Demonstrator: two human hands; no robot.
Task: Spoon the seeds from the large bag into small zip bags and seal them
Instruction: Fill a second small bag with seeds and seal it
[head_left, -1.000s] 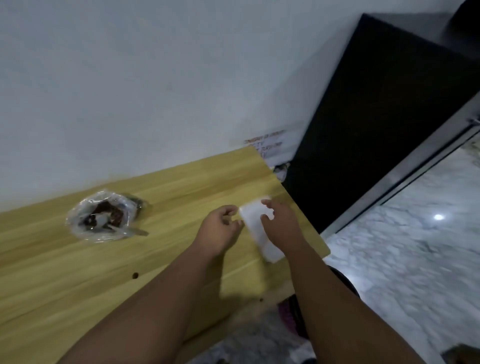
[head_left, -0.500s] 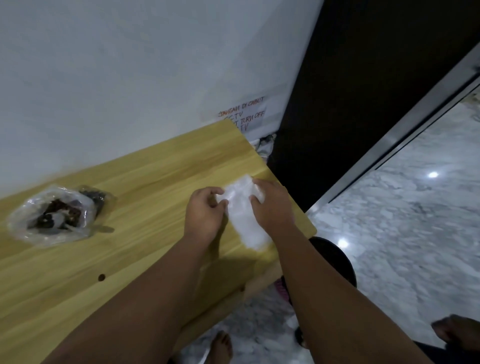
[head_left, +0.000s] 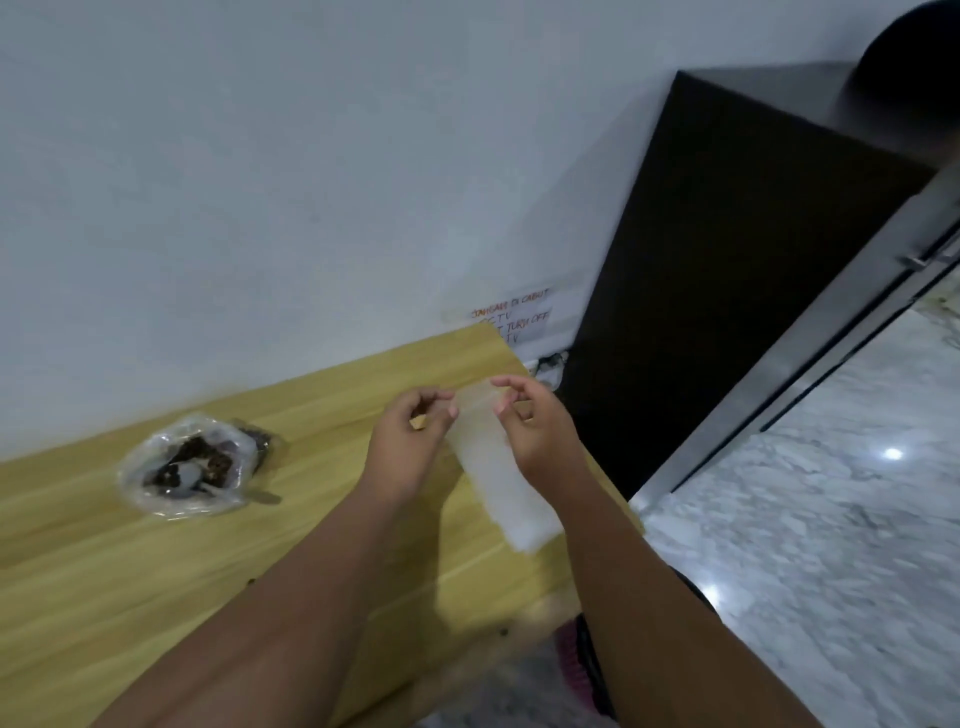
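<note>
Near the table's (head_left: 156, 597) right corner, the small zip bag (head_left: 501, 467) is now being pulled open at its top: the left hand (head_left: 410, 441) pinches one edge, while the right hand (head_left: 530, 431) has loosened, fingers spread. The large bag (head_left: 192, 465) of seeds sits well apart toward the back edge. Spooning can likely follow.

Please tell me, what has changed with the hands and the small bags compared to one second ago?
Both hands, left hand and right hand, had pinched the top of the small bags; now the fingers look lifted and spread, though the left may still touch it. The small bags stay on the table, and the seed bag is unmoved.
</note>
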